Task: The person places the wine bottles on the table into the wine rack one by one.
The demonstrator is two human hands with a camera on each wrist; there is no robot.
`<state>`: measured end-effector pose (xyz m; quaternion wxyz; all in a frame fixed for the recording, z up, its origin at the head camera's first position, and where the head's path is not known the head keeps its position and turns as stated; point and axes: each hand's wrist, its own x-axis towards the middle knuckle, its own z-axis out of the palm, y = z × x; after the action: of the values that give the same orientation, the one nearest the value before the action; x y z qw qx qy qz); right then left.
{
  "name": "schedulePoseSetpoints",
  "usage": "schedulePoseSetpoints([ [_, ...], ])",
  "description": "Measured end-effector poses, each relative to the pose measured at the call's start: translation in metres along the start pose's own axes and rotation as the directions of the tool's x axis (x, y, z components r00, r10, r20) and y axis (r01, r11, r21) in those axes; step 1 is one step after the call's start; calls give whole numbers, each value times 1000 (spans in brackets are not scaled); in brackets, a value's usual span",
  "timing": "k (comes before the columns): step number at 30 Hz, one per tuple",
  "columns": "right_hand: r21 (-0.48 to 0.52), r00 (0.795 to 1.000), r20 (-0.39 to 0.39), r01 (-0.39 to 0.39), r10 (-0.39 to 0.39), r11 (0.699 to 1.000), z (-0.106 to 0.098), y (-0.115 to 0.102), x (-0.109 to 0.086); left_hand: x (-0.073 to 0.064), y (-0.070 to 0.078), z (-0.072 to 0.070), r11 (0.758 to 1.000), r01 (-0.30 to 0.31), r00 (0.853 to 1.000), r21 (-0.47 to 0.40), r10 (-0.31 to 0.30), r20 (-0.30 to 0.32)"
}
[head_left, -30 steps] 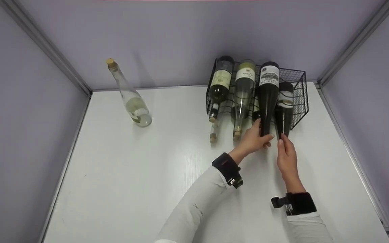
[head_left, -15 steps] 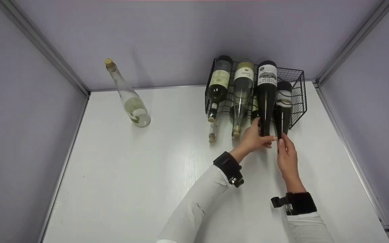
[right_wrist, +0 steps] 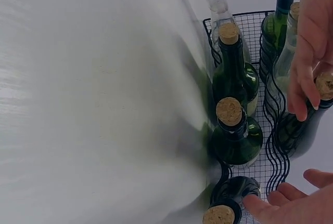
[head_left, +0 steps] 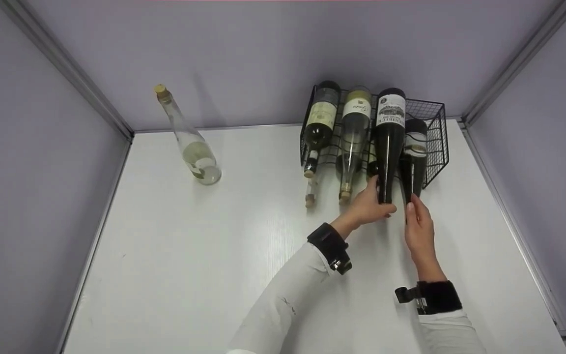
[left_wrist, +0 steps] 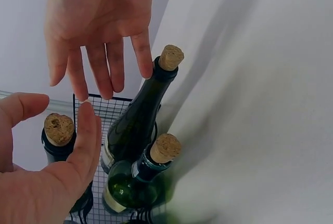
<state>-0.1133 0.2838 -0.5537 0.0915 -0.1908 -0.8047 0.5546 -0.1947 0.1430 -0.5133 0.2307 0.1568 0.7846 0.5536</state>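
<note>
A black wire rack holds several corked wine bottles lying in two levels, necks toward me. My left hand is spread around the neck of the upper dark wine bottle with the white label. In the left wrist view, a gap shows between its thumb and fingers, with the cork between them. My right hand has straight fingers beside the neck of the lower dark bottle at the right. In the left wrist view, one fingertip appears to touch that green bottle's neck.
A clear corked bottle stands upright on the white table at the far left. Also in the rack are a dark bottle and a clear bottle, left of my hands. Grey panels enclose the back and sides.
My left thumb has come off the upper dark bottle's neck, and the hand has shifted slightly toward me. The bottles and my right hand are nearly unmoved.
</note>
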Motion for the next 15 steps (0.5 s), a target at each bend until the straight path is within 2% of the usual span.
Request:
schedulePoseSetpoints([
  [4, -6, 1000, -1, 20, -20, 1000, 1, -1, -1, -4, 1, -2, 996, -40, 999, 81, 40, 4],
  [9, -27, 998, -12, 60, -61, 998, 1, -4, -1, -12, 7, -8, 975, -31, 1000, 220, 29, 13],
  [13, -56, 994, -15, 104, -105, 993, 1, -7, -1, -24, 14, -15, 961, -25, 1000, 274, 22, 17],
  [15, -69, 993, -12, 120, -121, 990, 0, -8, -1, -31, 16, -19, 954, -41, 999, 296, 37, 19],
])
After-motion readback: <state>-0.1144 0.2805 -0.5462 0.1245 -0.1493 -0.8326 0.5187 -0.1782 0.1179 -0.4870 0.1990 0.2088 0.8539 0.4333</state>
